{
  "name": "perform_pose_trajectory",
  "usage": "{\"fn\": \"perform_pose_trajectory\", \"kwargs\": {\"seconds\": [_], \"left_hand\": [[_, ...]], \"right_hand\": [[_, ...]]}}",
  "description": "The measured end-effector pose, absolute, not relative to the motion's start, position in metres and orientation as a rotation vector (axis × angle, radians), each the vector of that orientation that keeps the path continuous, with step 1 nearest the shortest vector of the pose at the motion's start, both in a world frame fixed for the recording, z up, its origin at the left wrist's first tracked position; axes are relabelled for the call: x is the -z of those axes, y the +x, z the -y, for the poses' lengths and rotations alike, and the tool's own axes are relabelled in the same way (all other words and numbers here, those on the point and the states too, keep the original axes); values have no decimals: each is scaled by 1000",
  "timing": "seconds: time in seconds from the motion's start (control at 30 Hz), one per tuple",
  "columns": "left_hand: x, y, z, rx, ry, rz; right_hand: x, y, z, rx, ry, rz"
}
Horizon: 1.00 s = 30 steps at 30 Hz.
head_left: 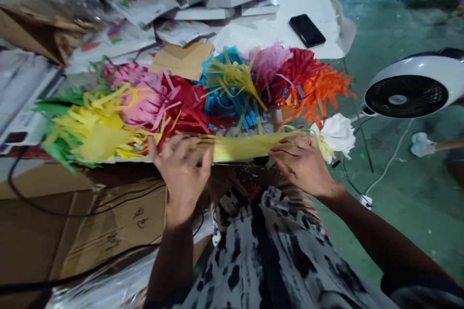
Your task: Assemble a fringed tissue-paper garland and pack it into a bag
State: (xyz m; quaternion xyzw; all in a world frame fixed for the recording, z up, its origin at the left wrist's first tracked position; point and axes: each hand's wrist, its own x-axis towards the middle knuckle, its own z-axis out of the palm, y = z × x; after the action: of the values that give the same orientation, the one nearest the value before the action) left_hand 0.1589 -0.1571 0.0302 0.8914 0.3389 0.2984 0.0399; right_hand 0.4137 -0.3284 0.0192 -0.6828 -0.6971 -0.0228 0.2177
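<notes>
A yellow tissue-paper tassel [246,147] stretches sideways between my two hands at the table's near edge. My left hand [181,159] grips its left end, fingers curled over the paper. On the other end, my right hand [297,157] has its fingers closed, with yellow fringe poking out past them. Just behind lie bunches of cut tissue paper: a yellow bunch [101,135], a pink bunch [141,106], a red bunch [184,104], a blue bunch [219,106] and an orange bunch [322,91]. Crumpled white paper [339,135] sits right of my right hand.
Flat white packets [203,12] are piled at the back, beside a black phone [307,30] on the white table cover. A white fan [413,84] stands at the right, its cable on the green floor. Cardboard boxes [119,222] and a black cable [72,215] lie lower left.
</notes>
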Motion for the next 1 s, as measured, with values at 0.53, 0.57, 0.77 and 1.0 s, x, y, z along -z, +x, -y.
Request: {"fn": "perform_pose_trajectory", "kwargs": {"seconds": [0.53, 0.57, 0.77, 1.0], "left_hand": [[-5, 220, 183, -613, 2703, -405], [-5, 222, 182, -611, 2704, -421], [-3, 229, 185, -650, 2769, -448], [0, 224, 183, -674, 2782, -480]], "right_hand": [[-25, 420, 318, 50, -1909, 2065], [-25, 421, 317, 68, -1906, 2083], [-28, 418, 313, 81, -1940, 2055], [-26, 417, 306, 22, -1920, 2012]]}}
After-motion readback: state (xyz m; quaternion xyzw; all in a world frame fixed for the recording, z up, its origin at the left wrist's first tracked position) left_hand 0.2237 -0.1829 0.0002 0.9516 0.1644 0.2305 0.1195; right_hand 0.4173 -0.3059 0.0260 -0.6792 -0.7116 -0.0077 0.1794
